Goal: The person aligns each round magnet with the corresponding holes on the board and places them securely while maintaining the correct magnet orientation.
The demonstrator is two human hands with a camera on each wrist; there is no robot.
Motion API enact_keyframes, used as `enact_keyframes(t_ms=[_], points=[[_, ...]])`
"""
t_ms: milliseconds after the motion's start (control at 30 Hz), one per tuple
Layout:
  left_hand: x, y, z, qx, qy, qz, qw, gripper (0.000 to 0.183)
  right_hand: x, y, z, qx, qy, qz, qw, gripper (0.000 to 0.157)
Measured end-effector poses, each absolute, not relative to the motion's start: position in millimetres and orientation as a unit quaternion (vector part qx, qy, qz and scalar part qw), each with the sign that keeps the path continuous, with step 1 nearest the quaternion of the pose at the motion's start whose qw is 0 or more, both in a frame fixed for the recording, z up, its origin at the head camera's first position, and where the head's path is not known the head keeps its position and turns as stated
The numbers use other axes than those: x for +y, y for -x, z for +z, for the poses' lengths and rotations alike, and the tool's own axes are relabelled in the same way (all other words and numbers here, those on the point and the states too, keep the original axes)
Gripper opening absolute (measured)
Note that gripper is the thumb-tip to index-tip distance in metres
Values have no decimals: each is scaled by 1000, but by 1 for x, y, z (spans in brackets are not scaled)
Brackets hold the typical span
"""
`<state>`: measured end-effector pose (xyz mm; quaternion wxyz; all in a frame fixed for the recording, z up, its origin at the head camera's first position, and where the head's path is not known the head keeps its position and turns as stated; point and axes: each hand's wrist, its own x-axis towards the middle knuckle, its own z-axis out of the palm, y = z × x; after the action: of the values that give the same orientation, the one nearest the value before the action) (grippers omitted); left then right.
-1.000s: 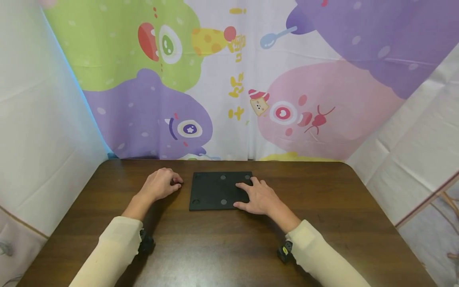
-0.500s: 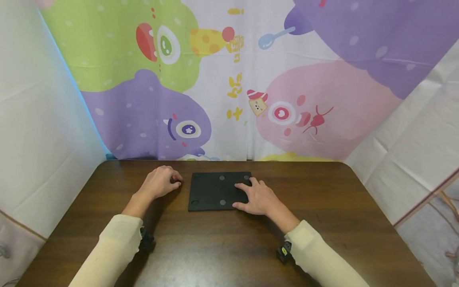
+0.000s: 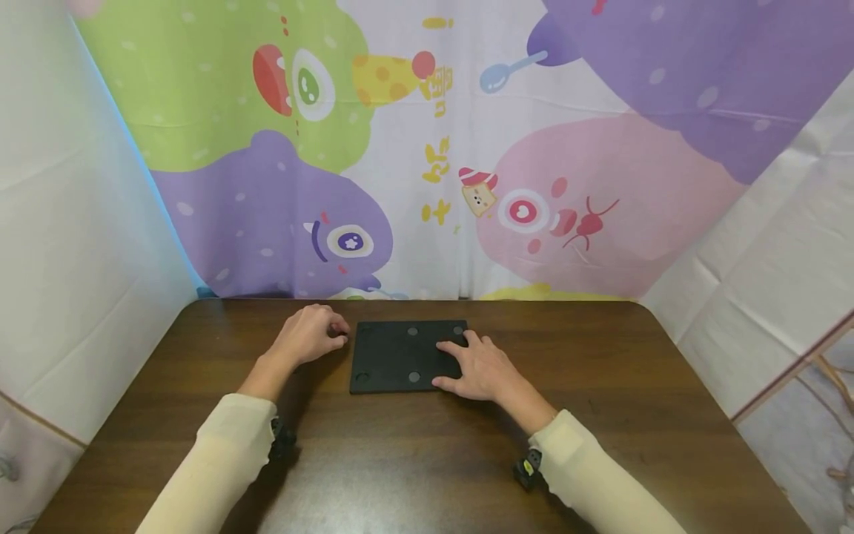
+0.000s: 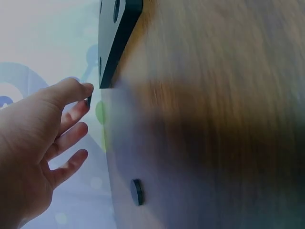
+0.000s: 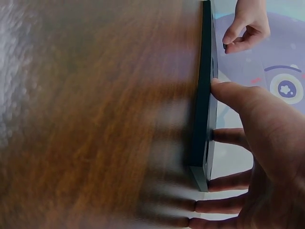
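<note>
A flat black rectangular board (image 3: pixel 390 356) lies on the table, with several round spots on its upper face, some greyish and some dark. My right hand (image 3: pixel 483 367) rests on its right end, fingers spread; in the right wrist view the thumb and some fingertips touch the board. Just off the board's left edge, my left hand (image 3: pixel 310 334) pinches a small black disc (image 4: pixel 89 101) between thumb and forefinger, above the table. The other fingers are loosely bent. A second black disc (image 4: pixel 137 192) lies on the table, seen in the left wrist view; the left hand hides it from the head view.
The brown wooden table (image 3: pixel 400 460) ends at a patterned cloth (image 3: pixel 427 148) hung behind it. White cloth walls (image 3: pixel 767 297) stand to the left and right. Each wrist wears a small black camera (image 3: pixel 529 467).
My left hand has lifted a little and shifted right, toward the board's left edge. The right hand and the board stay in place.
</note>
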<state>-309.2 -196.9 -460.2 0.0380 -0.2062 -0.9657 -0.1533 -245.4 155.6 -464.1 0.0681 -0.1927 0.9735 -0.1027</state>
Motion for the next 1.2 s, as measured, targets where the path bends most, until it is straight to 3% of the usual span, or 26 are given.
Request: enact_keyframes(t_ms=[967, 1200], points=[[-164, 319, -454, -964, 206, -164, 31, 16, 157, 246, -466, 971, 198, -113, 66, 72], [-159, 323, -455, -964, 198, -176, 32, 17, 162, 253, -479, 970, 214, -105, 42, 74]])
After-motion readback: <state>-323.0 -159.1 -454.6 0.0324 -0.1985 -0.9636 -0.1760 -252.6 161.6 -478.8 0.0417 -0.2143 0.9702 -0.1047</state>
